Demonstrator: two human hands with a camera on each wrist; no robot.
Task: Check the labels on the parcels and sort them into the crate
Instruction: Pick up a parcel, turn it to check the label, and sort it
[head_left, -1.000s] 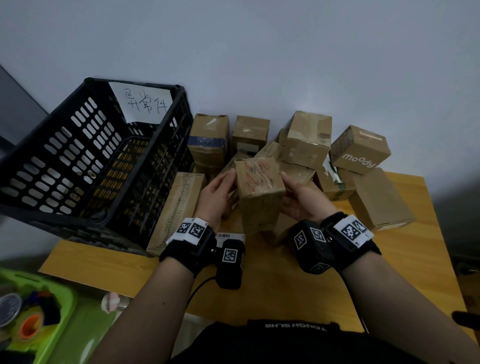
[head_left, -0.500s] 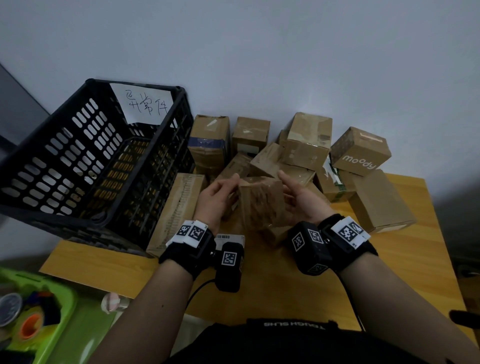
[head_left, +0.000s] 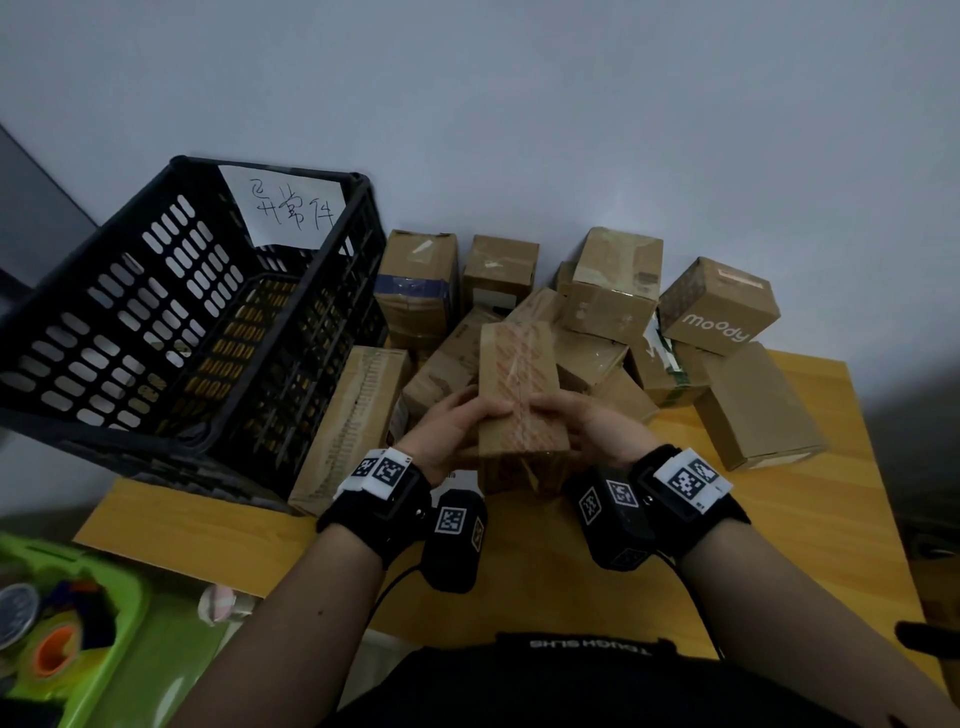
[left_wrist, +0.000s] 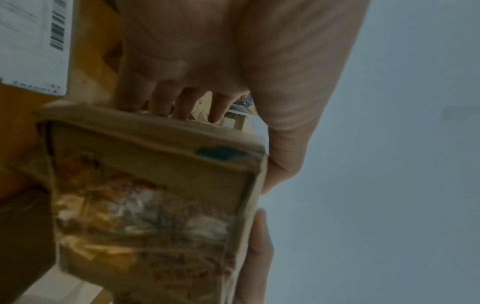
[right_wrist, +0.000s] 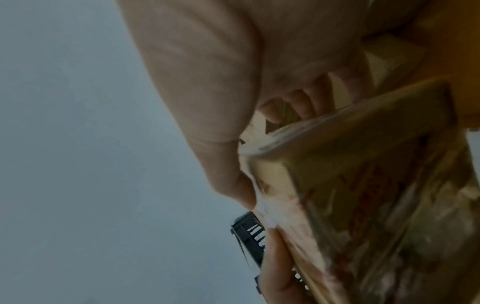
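I hold a small cardboard parcel (head_left: 517, 384) wrapped in red-printed tape above the wooden table (head_left: 795, 545). My left hand (head_left: 447, 431) grips its left side, thumb on top and fingers underneath. My right hand (head_left: 592, 428) grips the right side the same way. In the left wrist view the parcel (left_wrist: 155, 205) fills the lower middle with my fingers (left_wrist: 166, 100) behind it. In the right wrist view the parcel (right_wrist: 376, 195) lies under my thumb (right_wrist: 228, 181). The black crate (head_left: 171, 332) with a handwritten paper sign (head_left: 291, 213) stands tilted at the left.
Several cardboard parcels (head_left: 613, 286) are piled against the wall behind my hands, one marked "moody" (head_left: 719, 306). A long flat box (head_left: 353, 426) leans beside the crate. A labelled parcel (left_wrist: 33, 41) lies under my left wrist. A green bin (head_left: 67, 634) sits low left.
Both hands have turned the parcel over, so its long taped face now points up, and drawn it slightly nearer to me. The pile and the crate have not moved.
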